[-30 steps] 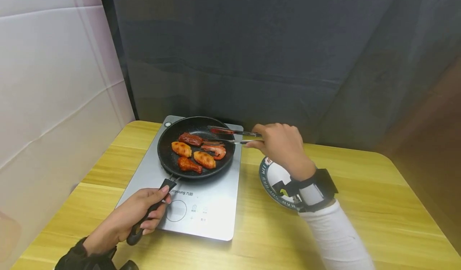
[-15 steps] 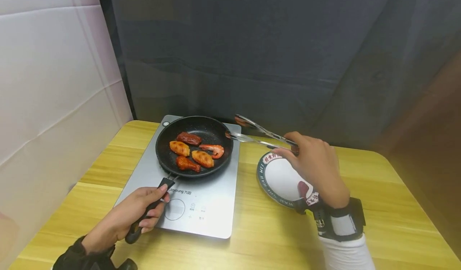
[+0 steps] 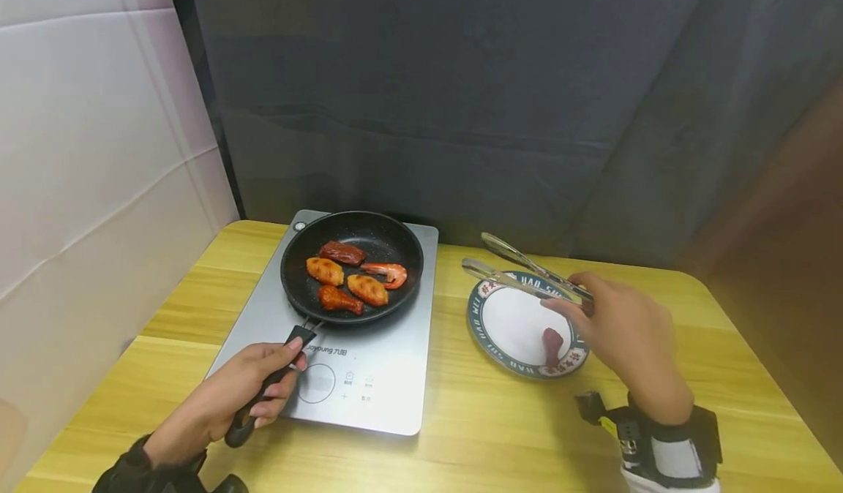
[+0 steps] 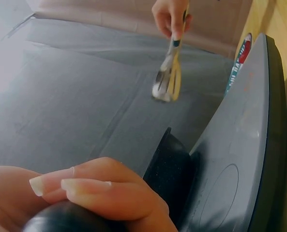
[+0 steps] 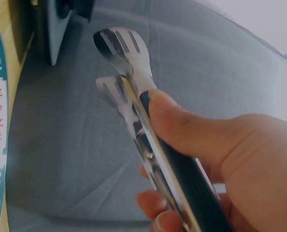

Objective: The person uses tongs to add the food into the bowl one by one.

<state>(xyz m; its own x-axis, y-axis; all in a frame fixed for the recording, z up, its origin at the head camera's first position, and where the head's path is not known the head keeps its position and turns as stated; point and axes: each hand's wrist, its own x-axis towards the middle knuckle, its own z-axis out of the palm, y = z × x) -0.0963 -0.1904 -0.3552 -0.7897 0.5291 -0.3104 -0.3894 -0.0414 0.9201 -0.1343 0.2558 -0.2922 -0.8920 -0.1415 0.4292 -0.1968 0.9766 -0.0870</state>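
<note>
My left hand grips the black handle of a frying pan. In the pan lie a red-brown piece of meat, two chicken wings, a shrimp and a drumstick. My right hand holds metal tongs, whose fork-like ends stand apart with nothing between them. The tongs hang over the far edge of a white plate with a dark green patterned rim. A dark red drumstick-shaped piece lies on that plate's near right side.
The pan sits on a silver induction cooker on a yellow wooden table. A dark grey cloth hangs behind the table. At the left stands a pale wall-like sheet.
My right hand has drawn the tongs from above the pan rightward and nearer, to over the plate. The food stays in the pan. My left hand keeps its grip on the handle.
</note>
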